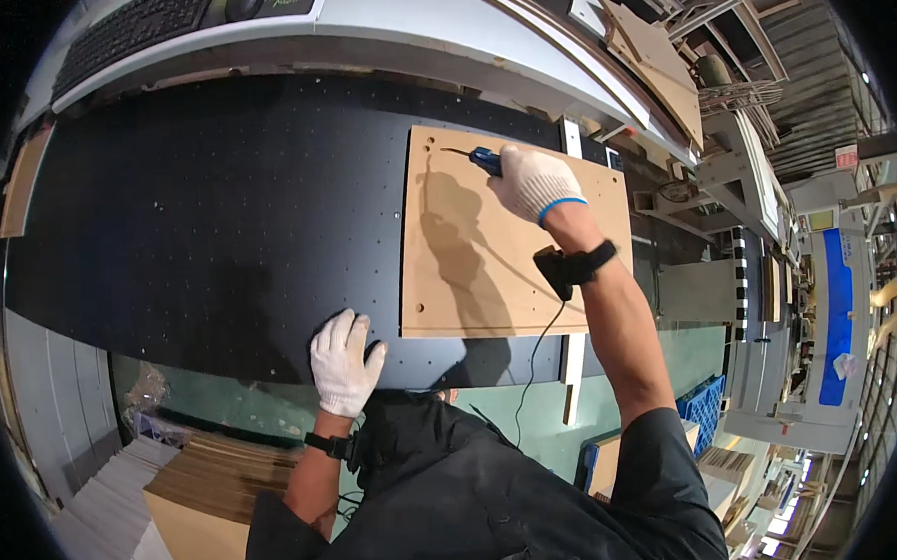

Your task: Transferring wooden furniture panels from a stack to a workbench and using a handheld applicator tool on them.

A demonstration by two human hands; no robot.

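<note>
Working a blue-handled tool (pixel 483 159) into the far-left corner of a wooden panel (pixel 508 257) on the black machine bed (pixel 206 221).

The right hand (pixel 532 182), in a white knit glove, is closed around the tool's handle, whose thin tip points at a small hole near the panel's far-left corner; whether the tip touches the wood I cannot tell. The left hand (pixel 342 363), also gloved, lies flat with fingers spread on the bed's near edge, just beside the panel's near-left corner, gripping nothing. The panel lies flat on the right half of the bed, with more small holes near its near-left corner. The step in hand looks like tending that far hole; the next move probably calls for a steady tip while the panel stays put, the braced hand helping balance.
</note>
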